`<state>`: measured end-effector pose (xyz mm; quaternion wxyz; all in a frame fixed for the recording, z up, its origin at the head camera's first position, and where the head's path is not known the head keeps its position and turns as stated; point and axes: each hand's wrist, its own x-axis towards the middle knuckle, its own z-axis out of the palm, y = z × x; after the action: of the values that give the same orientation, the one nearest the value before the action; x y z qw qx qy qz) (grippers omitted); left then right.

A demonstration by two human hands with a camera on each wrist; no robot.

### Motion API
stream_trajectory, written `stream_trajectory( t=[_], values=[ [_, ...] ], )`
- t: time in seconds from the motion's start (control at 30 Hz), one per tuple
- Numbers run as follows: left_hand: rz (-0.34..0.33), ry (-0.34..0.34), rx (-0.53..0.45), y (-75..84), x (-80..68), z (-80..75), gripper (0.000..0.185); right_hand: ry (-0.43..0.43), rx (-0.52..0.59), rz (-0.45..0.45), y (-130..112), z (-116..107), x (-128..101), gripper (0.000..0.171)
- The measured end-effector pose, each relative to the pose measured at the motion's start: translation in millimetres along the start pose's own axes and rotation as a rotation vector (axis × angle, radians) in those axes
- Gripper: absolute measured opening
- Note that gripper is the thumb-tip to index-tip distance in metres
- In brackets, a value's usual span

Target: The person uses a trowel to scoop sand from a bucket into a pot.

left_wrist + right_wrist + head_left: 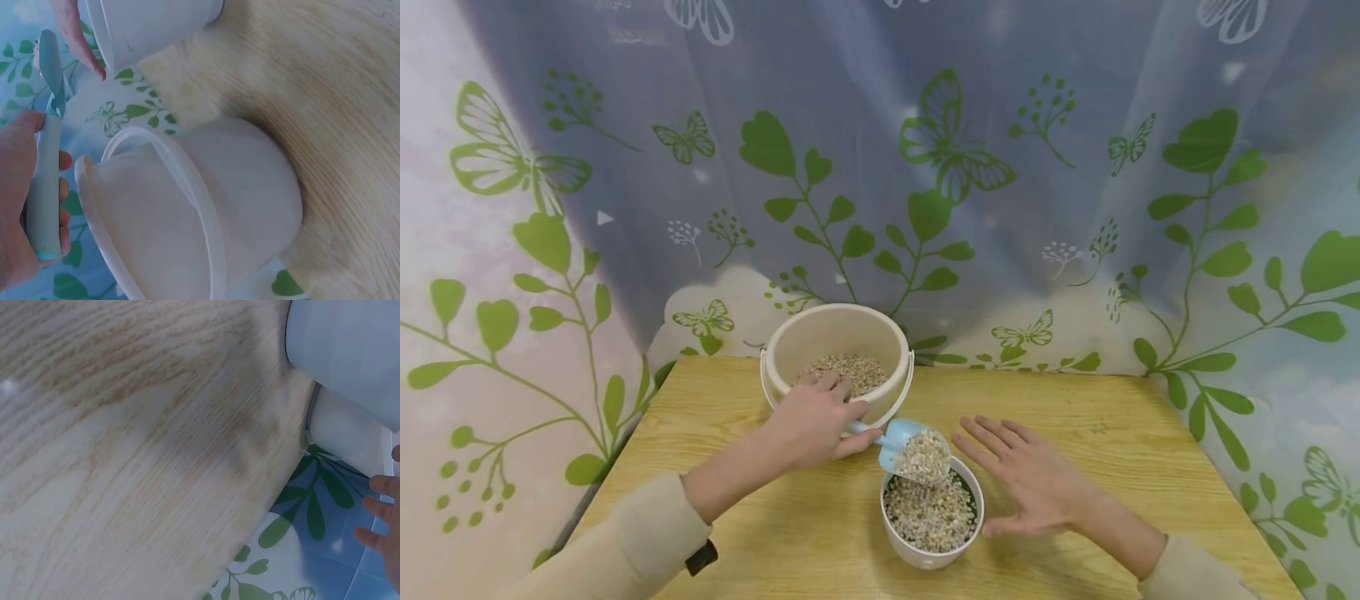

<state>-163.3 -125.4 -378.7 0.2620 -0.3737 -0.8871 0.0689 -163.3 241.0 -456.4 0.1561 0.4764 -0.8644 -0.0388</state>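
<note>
My left hand (820,421) grips the handle of a light blue scoop (895,442), fingers wrapped round it in the left wrist view. Pale, mixed gravel (923,457) fills the scoop, which is over the far rim of a small white pot (925,560). More of the same gravel (931,518) covers most of the pot's top, with dark green showing at its edge. To the right of the pot, my right hand (1037,483) is spread, fingers straight, holding nothing. Whether it touches the pot or table, I cannot tell.
Behind my left hand stands a cream bucket (782,350) with a white handle, part-filled with gravel (857,371). Everything stands on a wooden table (1075,400). A curtain (880,167) printed with leaves and butterflies hangs along its back and sides.
</note>
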Motion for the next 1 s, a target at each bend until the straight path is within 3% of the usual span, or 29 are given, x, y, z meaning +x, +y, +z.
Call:
stream_trajectory(
  t=[0.3,0.7,1.0],
  values=[
    [0.033,-0.013,0.012,15.0,1.1,5.9,0.039,-0.007,0.018,0.007,-6,7,0,0.118],
    [0.025,-0.110,0.026,28.7,4.2,4.5,0.040,0.012,0.030,0.015,-9,13,0,0.116],
    [0.021,-0.091,0.038,29.8,7.1,6.5,0.040,0.023,0.033,0.021,-8,13,0,0.115]
  ],
)
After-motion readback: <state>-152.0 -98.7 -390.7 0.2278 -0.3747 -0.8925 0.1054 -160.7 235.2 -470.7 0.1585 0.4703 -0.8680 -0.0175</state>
